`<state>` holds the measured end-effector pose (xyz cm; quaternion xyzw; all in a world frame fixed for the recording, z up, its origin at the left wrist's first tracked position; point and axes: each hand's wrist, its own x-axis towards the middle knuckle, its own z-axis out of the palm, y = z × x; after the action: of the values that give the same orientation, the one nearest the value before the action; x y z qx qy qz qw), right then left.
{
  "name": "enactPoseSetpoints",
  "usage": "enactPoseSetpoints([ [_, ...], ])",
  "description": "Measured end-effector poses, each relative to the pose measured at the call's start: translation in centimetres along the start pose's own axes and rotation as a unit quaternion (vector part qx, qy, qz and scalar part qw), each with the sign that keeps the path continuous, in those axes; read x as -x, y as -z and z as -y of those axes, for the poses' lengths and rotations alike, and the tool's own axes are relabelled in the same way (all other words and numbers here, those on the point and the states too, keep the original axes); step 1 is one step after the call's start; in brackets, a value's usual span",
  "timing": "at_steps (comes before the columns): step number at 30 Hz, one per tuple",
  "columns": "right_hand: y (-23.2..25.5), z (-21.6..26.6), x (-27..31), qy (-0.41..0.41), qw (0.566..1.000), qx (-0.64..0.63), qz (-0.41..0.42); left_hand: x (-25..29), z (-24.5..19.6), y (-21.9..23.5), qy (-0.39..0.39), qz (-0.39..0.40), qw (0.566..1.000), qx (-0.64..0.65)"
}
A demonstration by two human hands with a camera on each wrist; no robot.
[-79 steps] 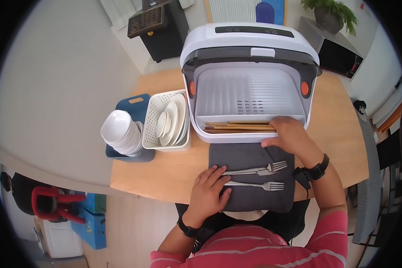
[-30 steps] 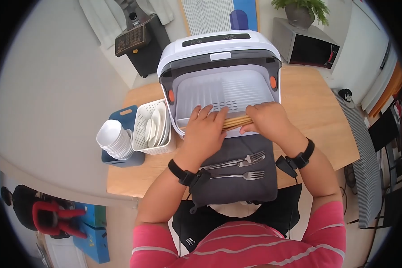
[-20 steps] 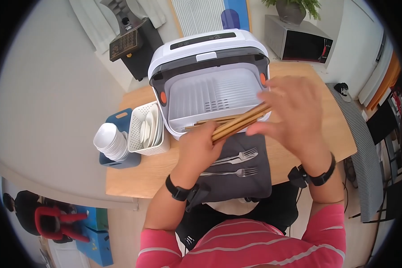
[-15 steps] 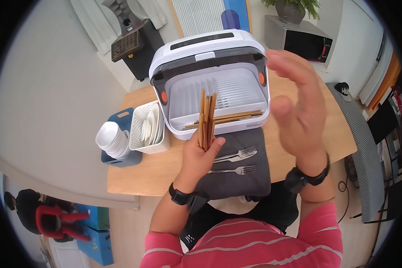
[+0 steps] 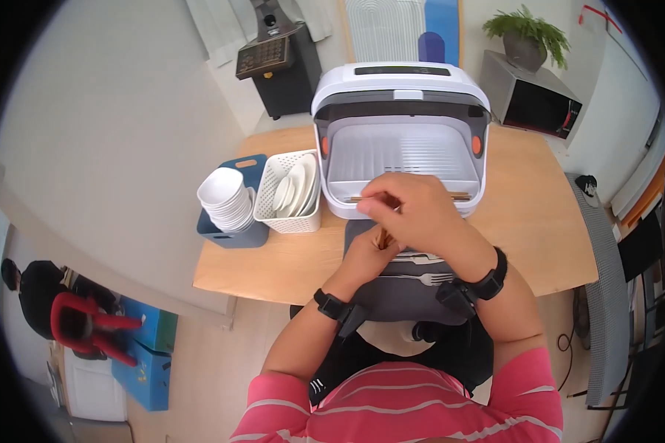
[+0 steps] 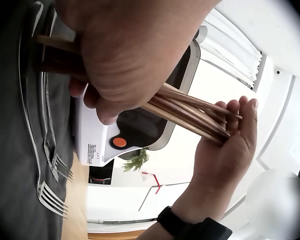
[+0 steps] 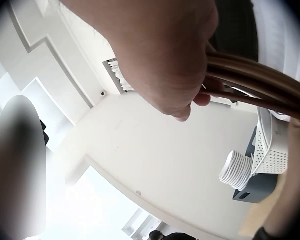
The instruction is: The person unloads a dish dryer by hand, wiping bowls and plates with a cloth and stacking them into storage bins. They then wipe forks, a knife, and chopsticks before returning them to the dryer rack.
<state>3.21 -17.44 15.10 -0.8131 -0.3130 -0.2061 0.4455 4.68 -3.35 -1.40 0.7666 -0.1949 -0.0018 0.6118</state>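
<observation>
In the head view my left hand (image 5: pixel 368 260) grips a bundle of wooden chopsticks (image 5: pixel 382 237) above the dark grey cloth (image 5: pixel 391 299). My right hand (image 5: pixel 421 210) is over the bundle's upper ends and hides most of them. The left wrist view shows the chopsticks (image 6: pixel 187 112) running from my left hand (image 6: pixel 120 55) to the palm of my right hand (image 6: pixel 225 155), whose fingers are extended and slightly bent. More chopsticks (image 5: pixel 460 196) lie in the front compartment of the white dish cabinet (image 5: pixel 406 79), partly behind my right hand. Forks (image 5: pixel 437 279) lie on the cloth.
Left of the cabinet stands a white perforated basket (image 5: pixel 295 223) with plates. Beside it, a blue basket (image 5: pixel 236 238) holds stacked white bowls (image 5: pixel 225 196). The cabinet's dark lid is raised. The wooden table (image 5: pixel 539 221) ends at a curved right side.
Both hands lifted chopsticks from the cabinet's front compartment. My left hand took the bundle and turned it upright. My right hand let go, rose to the right, then came back over the ends.
</observation>
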Motion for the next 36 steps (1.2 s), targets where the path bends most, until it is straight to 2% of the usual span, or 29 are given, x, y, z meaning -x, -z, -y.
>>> enactPoseSetpoints([
  [1,-0.4,-1.1,0.2,-0.027,0.998,-0.054,-0.008,-0.1,0.8,-0.3,0.003,-0.004,1.000,0.004],
  [2,-0.6,-1.7,0.2,-0.020,0.998,-0.054,-0.001,-0.3,1.2,-0.2,0.004,-0.010,1.000,0.008],
  [3,-0.8,-2.1,0.3,-0.068,0.986,-0.127,-0.078,0.5,-2.7,0.8,0.043,-0.012,0.995,-0.093],
  [4,-0.7,-2.5,0.3,-0.116,0.961,-0.198,-0.154,1.1,-5.1,1.4,0.043,-0.021,0.995,-0.092],
  [6,1.0,-3.2,0.2,-0.063,0.915,-0.362,-0.169,2.1,-7.6,2.4,0.049,0.040,0.984,-0.165],
  [7,1.7,-3.1,0.0,-0.063,0.915,-0.362,-0.166,2.6,-7.6,2.9,0.047,0.083,0.977,-0.190],
  [8,2.4,-2.8,-0.1,-0.084,0.879,-0.423,-0.203,3.3,-8.2,3.5,0.047,0.083,0.977,-0.189],
  [9,3.0,-2.7,-0.1,-0.103,0.837,-0.481,-0.240,4.2,-9.1,4.1,-0.003,0.105,0.984,-0.145],
  [10,3.2,-3.4,0.2,-0.102,0.838,-0.480,-0.240,4.9,-9.6,4.6,-0.053,0.127,0.985,-0.100],
  [11,3.0,-4.6,0.7,-0.092,0.825,-0.509,-0.227,5.5,-9.6,4.9,-0.053,0.127,0.985,-0.100],
  [13,2.1,-5.6,1.2,-0.081,0.810,-0.541,-0.213,6.4,-9.7,5.6,-0.071,0.140,0.988,-0.005],
  [14,1.5,-5.7,1.3,-0.092,0.865,-0.421,-0.256,6.8,-10.3,6.4,-0.071,0.139,0.988,-0.008],
  [15,0.9,-5.9,1.6,-0.101,0.904,-0.293,-0.295,7.3,-11.3,7.5,0.011,0.110,0.994,-0.006],
  [16,0.8,-6.4,2.4,-0.101,0.902,-0.296,-0.296,7.7,-11.8,8.7,0.094,0.080,0.992,-0.004],
  [18,1.7,-8.6,5.0,-0.154,0.935,-0.197,-0.253,7.4,-11.6,12.1,0.196,-0.039,0.977,-0.068],
  [20,2.7,-11.5,7.4,-0.158,0.937,-0.183,-0.253,6.4,-8.4,15.9,0.103,-0.130,0.965,-0.205],
  [21,3.3,-12.5,8.6,-0.191,0.941,-0.148,-0.238,5.8,-7.0,17.4,0.103,-0.130,0.964,-0.207],
  [22,3.5,-12.9,9.2,-0.223,0.942,-0.112,-0.223,5.1,-5.9,18.8,0.051,-0.158,0.918,-0.359],
  [23,3.6,-12.9,9.5,-0.223,0.941,-0.114,-0.227,4.3,-6.2,19.2,-0.004,-0.181,0.846,-0.501],
  [24,3.8,-12.9,9.8,-0.243,0.941,-0.083,-0.220,3.4,-6.5,19.3,-0.006,-0.177,0.846,-0.503],
  [26,4.1,-12.7,10.3,-0.266,0.937,-0.052,-0.218,1.8,-7.3,19.0,0.149,-0.134,0.777,-0.596],
  [27,4.2,-12.3,10.2,-0.245,0.950,-0.002,-0.196,1.2,-7.2,18.8,0.162,-0.123,0.762,-0.615],
  [29,4.5,-12.1,10.0,-0.227,0.956,0.050,-0.176,0.0,-6.7,18.8,0.173,-0.085,0.745,-0.639],
  [30,4.7,-12.2,9.8,-0.161,0.965,0.139,-0.152,-0.5,-6.4,18.8,0.187,-0.053,0.727,-0.659],
  [31,5.0,-12.4,9.7,-0.092,0.962,0.227,-0.124,-0.7,-6.1,18.9,0.175,-0.052,0.729,-0.660],
  [32,5.2,-12.8,9.5,-0.095,0.960,0.230,-0.126,-0.9,-5.8,18.9,0.171,-0.048,0.730,-0.660],
  [34,5.2,-13.9,9.0,-0.048,0.967,0.244,-0.062,-1.0,-5.1,19.2,0.137,-0.047,0.723,-0.676],
  [35,5.1,-14.2,8.7,-0.049,0.966,0.244,-0.065,-1.0,-5.1,19.2,0.133,-0.048,0.723,-0.676],
  [36,5.0,-14.4,8.5,-0.048,0.966,0.253,-0.030,-0.9,-5.0,19.1,0.131,-0.048,0.723,-0.677],
])
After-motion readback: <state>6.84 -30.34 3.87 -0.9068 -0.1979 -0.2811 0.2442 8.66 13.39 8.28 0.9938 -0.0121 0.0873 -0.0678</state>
